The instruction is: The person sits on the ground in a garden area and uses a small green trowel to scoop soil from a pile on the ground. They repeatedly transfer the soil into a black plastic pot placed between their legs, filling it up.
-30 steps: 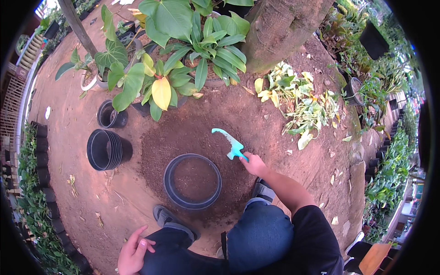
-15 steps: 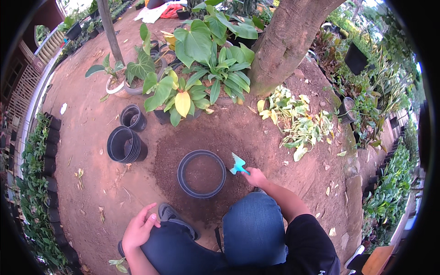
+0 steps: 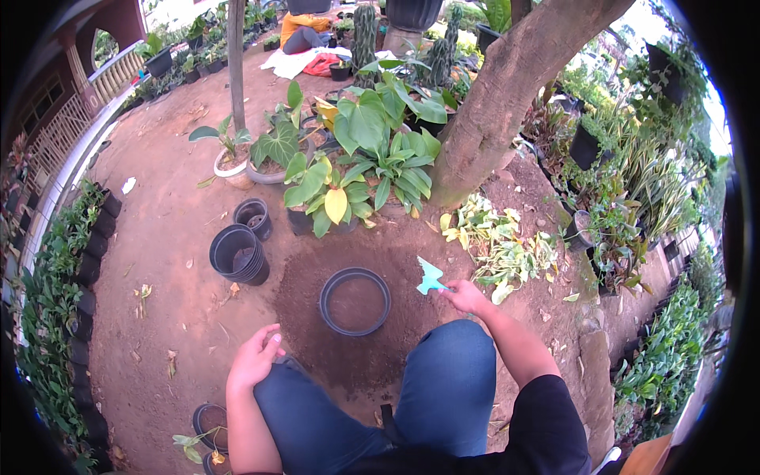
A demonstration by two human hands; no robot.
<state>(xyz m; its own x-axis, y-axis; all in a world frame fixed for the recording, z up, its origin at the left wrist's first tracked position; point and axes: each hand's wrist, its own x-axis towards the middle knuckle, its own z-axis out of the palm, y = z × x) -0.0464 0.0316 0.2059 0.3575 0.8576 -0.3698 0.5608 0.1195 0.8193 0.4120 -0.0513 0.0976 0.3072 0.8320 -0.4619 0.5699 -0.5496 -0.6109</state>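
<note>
A turquoise hand trowel [image 3: 430, 277] with a pale, soil-marked blade is in my right hand [image 3: 467, 298], fingers closed round its handle. The blade hangs just right of a round black plant pot [image 3: 355, 332], apart from its rim. Brown soil [image 3: 356, 304] shows inside the pot, which stands on a patch of dark loose soil [image 3: 305, 273] before my knees. Over my left knee, my left hand [image 3: 255, 358] is held with fingers loosely bent and apart, nothing in it.
Stacked black pots [image 3: 239, 255] and another black pot [image 3: 252, 218] stand left. Leafy potted plants [image 3: 372, 150] and a tree trunk [image 3: 495, 107] are beyond. Cut yellow-green leaves [image 3: 507, 245] lie right. A small potted plant [image 3: 210, 423] is beside my left arm. A person [image 3: 305, 33] sits far off.
The view has tilted up, bringing the seated person into sight. My right hand has drawn the trowel a little to the right, away from the pot. My left hand stays by the knee.
</note>
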